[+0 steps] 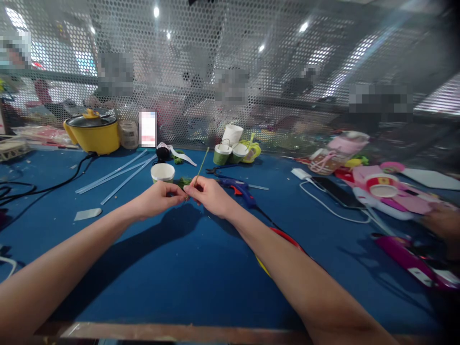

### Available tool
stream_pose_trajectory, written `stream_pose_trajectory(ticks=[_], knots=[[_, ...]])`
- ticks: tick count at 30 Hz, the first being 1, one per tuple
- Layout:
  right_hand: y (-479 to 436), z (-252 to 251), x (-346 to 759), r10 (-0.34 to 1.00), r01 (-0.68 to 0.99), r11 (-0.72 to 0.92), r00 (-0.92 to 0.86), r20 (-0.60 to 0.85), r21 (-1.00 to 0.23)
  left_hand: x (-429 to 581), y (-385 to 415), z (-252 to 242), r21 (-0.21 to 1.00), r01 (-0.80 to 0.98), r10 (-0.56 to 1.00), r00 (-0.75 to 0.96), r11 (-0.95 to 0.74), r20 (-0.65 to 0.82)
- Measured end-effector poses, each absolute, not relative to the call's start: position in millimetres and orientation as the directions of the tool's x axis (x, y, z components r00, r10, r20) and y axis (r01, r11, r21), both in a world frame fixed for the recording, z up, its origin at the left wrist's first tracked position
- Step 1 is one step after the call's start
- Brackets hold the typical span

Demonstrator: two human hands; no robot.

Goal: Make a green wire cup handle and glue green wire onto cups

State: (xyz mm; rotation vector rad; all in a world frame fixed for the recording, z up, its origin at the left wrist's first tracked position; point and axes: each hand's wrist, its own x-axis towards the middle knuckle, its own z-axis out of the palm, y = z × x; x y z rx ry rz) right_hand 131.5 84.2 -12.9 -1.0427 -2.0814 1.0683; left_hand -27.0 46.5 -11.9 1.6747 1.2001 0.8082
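Both hands meet over the middle of the blue table. My right hand (210,194) pinches a thin green stem (201,166) that slants up and to the right. My left hand (158,199) is closed in a pinch close to the stem's lower end; what lies between its fingertips is too small to make out. Just behind the left hand stands a white-and-green paper cup (163,172). Green strands (185,182) lie behind the fingertips, partly hidden. A blue glue gun (240,189) rests beyond my right hand.
Clear glue sticks (118,173) lie at the left, before a yellow electric pot (94,134). Small cups (233,136) stand at the back. At the right are a phone (336,191), a pink item (384,184), a purple power strip (406,256) and another person's hand (442,220).
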Motion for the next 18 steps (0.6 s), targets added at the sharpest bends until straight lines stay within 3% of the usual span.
stream_pose_trajectory(ticks=[18], knots=[[82, -15, 129, 0.861, 0.484, 0.449, -0.460, 0.218, -0.751, -24, 49, -24, 0.900, 0.388, 0.960, 0.264, -0.198, 0.097]])
